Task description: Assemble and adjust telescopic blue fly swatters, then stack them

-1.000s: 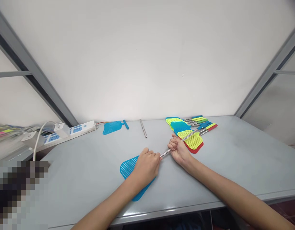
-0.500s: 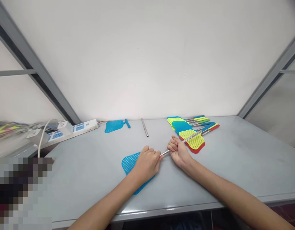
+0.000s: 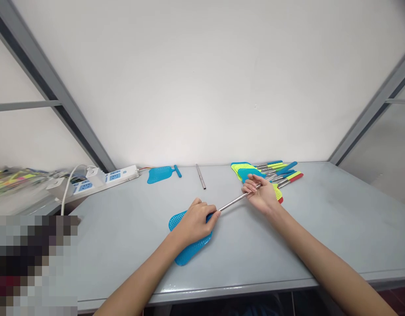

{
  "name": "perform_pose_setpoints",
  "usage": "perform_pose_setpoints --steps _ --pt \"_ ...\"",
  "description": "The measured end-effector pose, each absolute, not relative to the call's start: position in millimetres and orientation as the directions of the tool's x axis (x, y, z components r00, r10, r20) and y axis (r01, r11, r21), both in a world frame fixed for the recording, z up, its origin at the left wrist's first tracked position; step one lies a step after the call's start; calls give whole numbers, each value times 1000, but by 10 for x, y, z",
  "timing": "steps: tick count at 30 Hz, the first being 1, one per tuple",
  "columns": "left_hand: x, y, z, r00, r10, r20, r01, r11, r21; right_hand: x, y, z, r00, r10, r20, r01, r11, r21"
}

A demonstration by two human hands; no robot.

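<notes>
My left hand (image 3: 198, 221) is closed around the neck of a blue fly swatter (image 3: 192, 252), where the perforated head meets the metal rod. The head is partly hidden beneath that hand and wrist. From there a thin silver rod (image 3: 233, 202) slants up to the right. My right hand (image 3: 259, 193) has its fingers curled around the rod farther along, palm turned upward. Behind the right hand lies a pile of fly swatters (image 3: 245, 166) with yellow, blue and red heads, partly covered by it.
Near the wall lie a loose blue swatter head (image 3: 160, 174), a short blue handle piece (image 3: 177, 171) and a loose metal tube (image 3: 201, 177). A white power strip (image 3: 123, 174) with plugs stands at the left. Grey frame posts (image 3: 70, 118) rise on both sides.
My right hand has slid up and right along the rod, away from the left hand, and more rod shows between them. My left hand stays at the swatter's neck.
</notes>
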State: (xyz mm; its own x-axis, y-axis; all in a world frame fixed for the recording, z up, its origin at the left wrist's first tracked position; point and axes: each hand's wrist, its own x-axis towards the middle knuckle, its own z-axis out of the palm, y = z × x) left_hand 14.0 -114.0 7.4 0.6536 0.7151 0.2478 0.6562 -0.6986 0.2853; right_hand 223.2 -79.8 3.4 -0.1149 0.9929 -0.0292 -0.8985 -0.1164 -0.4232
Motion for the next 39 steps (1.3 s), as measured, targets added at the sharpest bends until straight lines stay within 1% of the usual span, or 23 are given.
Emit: perform_pose_setpoints --steps 5,8,12,20,27,39 --pt "101 -1142 131 707 688 163 616 -712 336 2377 -746 4 -109 987 -120 -918 -146 -368" --pt "99 -1143 151 742 661 111 596 -726 342 2372 -738 -27 -126 981 -148 -915 -173 -364" --pt "98 -1144 149 746 661 83 599 -720 351 2360 -727 -53 -141 974 -176 -911 -198 -363" --pt "98 -1160 153 721 689 78 622 -693 365 2385 -734 -19 -137 969 -205 -908 -206 -364" --pt "104 -1167 125 697 709 103 624 -671 400 2410 -715 -40 -138 961 -241 -900 -223 -375" --pt "114 -1147 46 665 728 168 615 -661 430 2446 -714 -45 -125 961 -248 -890 -219 -401"
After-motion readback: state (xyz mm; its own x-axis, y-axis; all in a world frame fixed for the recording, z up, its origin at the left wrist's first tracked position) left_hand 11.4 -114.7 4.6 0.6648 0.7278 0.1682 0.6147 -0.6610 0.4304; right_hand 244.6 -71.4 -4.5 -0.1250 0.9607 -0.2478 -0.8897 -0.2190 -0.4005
